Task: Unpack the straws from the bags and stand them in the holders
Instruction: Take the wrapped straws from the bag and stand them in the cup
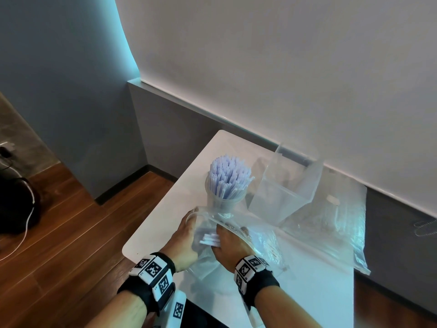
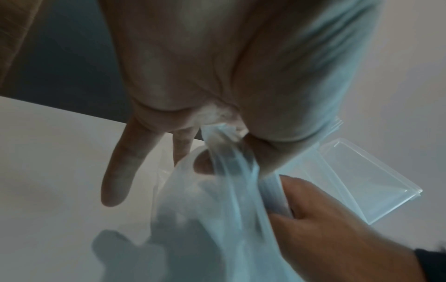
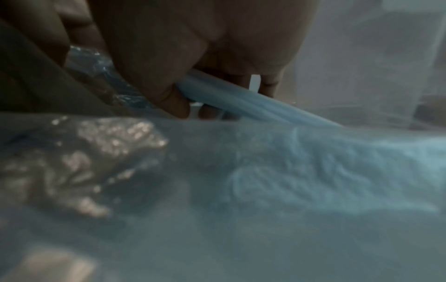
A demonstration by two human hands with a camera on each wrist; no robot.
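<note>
Two hands work one clear bag (image 1: 248, 242) at the near edge of the white table (image 1: 165, 223). The left hand (image 1: 186, 242) pinches a gathered fold of the bag's film between thumb and fingers, its other fingers loose, while the right hand (image 1: 230, 247) is inside the bag mouth, curled round a small bunch of straws (image 1: 210, 240). Their long axis lies roughly level, and the free ends point from the right hand toward the left hand (the far ends are hidden by film). Just beyond both hands stands the round holder (image 1: 224, 197), already packed with upright straws; beyond the right hand and farther to its outer side sits the square holder (image 1: 281, 190), which looks empty, on another bag (image 1: 335, 221). I judge the bunch must slide out, then tip upright; the right hand is nearer that square holder.
</note>
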